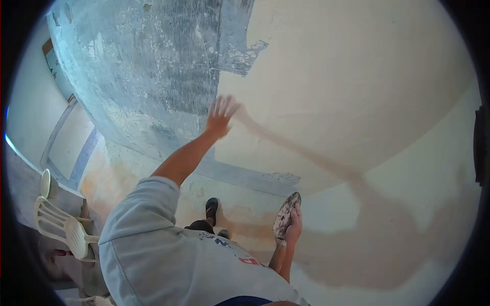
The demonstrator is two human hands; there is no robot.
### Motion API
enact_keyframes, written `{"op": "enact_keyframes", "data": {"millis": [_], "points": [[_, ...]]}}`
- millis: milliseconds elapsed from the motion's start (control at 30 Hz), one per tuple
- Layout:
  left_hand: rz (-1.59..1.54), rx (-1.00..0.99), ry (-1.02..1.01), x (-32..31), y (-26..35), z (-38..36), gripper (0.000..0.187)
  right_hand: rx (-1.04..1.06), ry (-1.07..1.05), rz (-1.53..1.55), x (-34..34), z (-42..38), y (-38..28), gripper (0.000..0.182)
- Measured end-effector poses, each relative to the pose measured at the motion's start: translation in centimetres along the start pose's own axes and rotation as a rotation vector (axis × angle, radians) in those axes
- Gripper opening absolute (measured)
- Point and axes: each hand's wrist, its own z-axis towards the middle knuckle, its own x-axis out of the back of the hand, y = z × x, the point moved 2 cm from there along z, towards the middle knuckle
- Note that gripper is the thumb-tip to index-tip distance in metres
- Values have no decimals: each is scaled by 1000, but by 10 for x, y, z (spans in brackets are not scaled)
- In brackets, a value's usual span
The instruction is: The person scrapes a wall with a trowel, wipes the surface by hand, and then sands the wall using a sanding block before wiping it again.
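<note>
My left hand (220,118) is stretched out to the wall, its fingers spread and slightly blurred. It lies over the border between the worn grey-blue surface (168,66) and the smooth cream coat (326,92). Low on my right side, my right hand (293,228) grips a dark oval thing spattered with white (287,214), which looks like a plaster-stained bowl tilted on its side. Its inside is hidden from me. Between the cream coat and the floor runs a grey-blue strip (245,176) of wall.
A cream plastic chair (76,237) stands at the left, with a round pale thing (46,182) behind it. My dark shoe (212,208) is on the dusty floor (196,196) close to the wall. Shadows of my arm and body fall at the right.
</note>
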Motion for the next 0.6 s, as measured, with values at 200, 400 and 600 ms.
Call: {"op": "enact_keyframes", "data": {"millis": [200, 400, 600], "points": [[-848, 11, -1636, 21, 24, -112, 80, -156, -183, 189, -36, 22, 21, 48], [-1297, -138, -935, 103, 66, -113, 71, -40, -196, 240, -100, 1, -61, 51], [-1898, 87, -539, 139, 68, -78, 41, 221, -210, -22, -214, 44, -95, 44]]}}
